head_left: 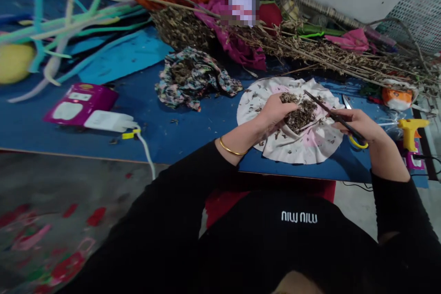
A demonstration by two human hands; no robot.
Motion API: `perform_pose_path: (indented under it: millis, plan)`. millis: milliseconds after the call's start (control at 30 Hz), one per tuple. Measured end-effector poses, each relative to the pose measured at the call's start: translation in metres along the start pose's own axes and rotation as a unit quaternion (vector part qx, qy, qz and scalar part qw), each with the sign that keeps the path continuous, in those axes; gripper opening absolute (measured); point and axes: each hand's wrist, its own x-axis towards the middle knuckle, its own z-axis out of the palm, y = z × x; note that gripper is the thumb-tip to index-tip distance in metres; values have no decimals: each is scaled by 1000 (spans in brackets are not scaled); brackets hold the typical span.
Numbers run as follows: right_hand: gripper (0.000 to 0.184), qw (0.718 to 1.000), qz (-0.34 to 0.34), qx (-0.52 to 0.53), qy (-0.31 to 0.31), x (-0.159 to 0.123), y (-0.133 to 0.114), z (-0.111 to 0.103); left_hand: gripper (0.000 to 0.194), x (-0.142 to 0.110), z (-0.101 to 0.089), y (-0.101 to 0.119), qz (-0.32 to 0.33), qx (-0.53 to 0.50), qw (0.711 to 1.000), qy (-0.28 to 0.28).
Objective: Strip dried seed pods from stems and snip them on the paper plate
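Observation:
A round white cloth (322,149) with pink patches lies spread on the table, strewn with dried plant bits. A heap of brown dried leaves (300,117) sits at its middle. My left hand (276,111) is closed at the heap's left side, with some of the dried leaves between thumb and fingers. Over the cloth's right edge, my right hand (356,124) grips a thin dark stick (322,105), its tip slanting up and left above the heap. Partly under that hand are scissors with a yellow handle (358,143).
A floral cloth (182,76) holding more dried bits lies left of the white one. Dry stalks (310,50) stretch along the back. At right is a yellow glue gun (409,133); at left, a purple power strip (81,103) with a white cord. Coloured foam-like strips (69,32) lie far left.

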Motion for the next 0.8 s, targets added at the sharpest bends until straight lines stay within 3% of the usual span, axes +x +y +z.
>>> perform_pose_path:
  millis: [67, 167, 333, 467, 800]
  plan:
    - [62, 998, 2, 63, 18, -3, -4, 3, 15, -1, 1, 5, -34, -29, 999, 13]
    - [69, 993, -79, 79, 29, -1, -12, 14, 20, -3, 3, 13, -46, -41, 998, 11]
    - [78, 970, -176, -148, 79, 8, -7, 27, 29, -3, 1, 16, 14, 4, 1000, 10]
    - [74, 943, -190, -265, 72, 6, 6, 26, 34, -2, -3, 14, 39, 31, 999, -14]
    - [75, 936, -202, -287, 38, 2, 5, 44, 21, -10, -5, 5, 9, 4, 991, -132]
